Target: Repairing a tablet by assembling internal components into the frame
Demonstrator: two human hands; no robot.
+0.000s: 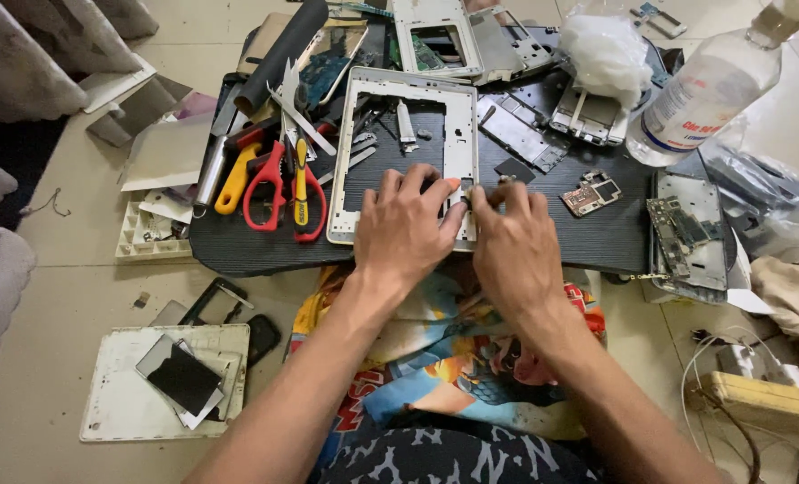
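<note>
Both hands work the lower right corner of the white tablet frame (406, 159), which lies flat on the black mat (588, 242). Left hand (406, 226) presses it with fingers spread. Right hand (514, 246) pinches its edge (red scissors (278, 190) lie beside).

The lower right corner of the white tablet frame (406, 157) is covered by the left hand (406, 235) and the right hand (513, 244). What is pinched between the fingertips cannot be made out. The clear bottle (704, 90) is cut off by the top edge.
</note>
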